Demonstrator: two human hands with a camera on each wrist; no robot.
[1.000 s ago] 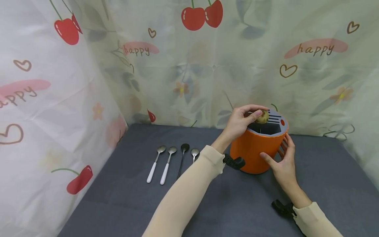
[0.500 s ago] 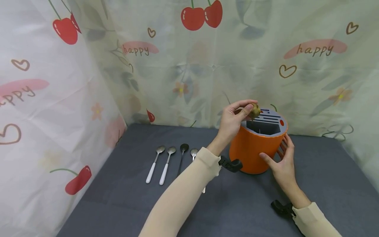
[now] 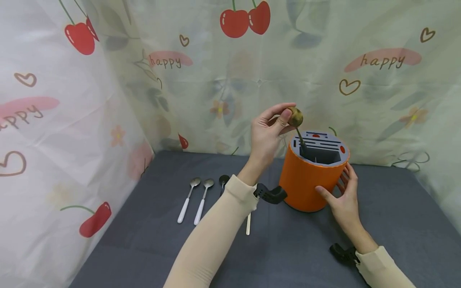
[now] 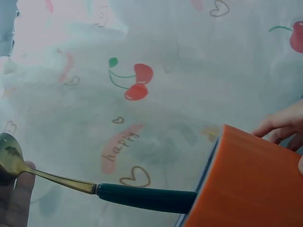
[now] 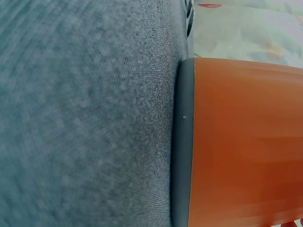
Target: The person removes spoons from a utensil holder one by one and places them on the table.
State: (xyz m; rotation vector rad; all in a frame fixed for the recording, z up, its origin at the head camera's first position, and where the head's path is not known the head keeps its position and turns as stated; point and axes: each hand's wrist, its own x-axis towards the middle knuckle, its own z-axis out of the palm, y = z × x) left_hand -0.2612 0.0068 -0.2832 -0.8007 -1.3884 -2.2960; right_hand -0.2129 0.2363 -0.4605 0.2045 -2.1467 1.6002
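My left hand (image 3: 266, 134) pinches a gold spoon (image 3: 296, 117) by its bowl, above the left side of an orange knife block (image 3: 306, 186). The left wrist view shows the spoon's dark green handle (image 4: 142, 196) slanting down past the block's rim, its lower end hidden inside. Grey slots and a wide dark opening form the block's top. It stands upright on the cloth. My right hand (image 3: 347, 204) grips the block's right side, thumb on the front and fingers wrapped around toward the back. In the right wrist view, the orange wall (image 5: 246, 142) and dark base fill the right part.
Two white-handled spoons (image 3: 183, 209) lie on the dark grey tablecloth (image 3: 144, 248) at left. Beside them is a black spoon (image 3: 224, 179), partly covered by my left sleeve. A pale handle end (image 3: 248, 226) shows under that arm. Patterned curtains (image 3: 259, 80) hang behind and at left.
My left hand has risen and moved left with the spoon, so its neck and part of its handle now show above the block. The right hand and the block hold still.
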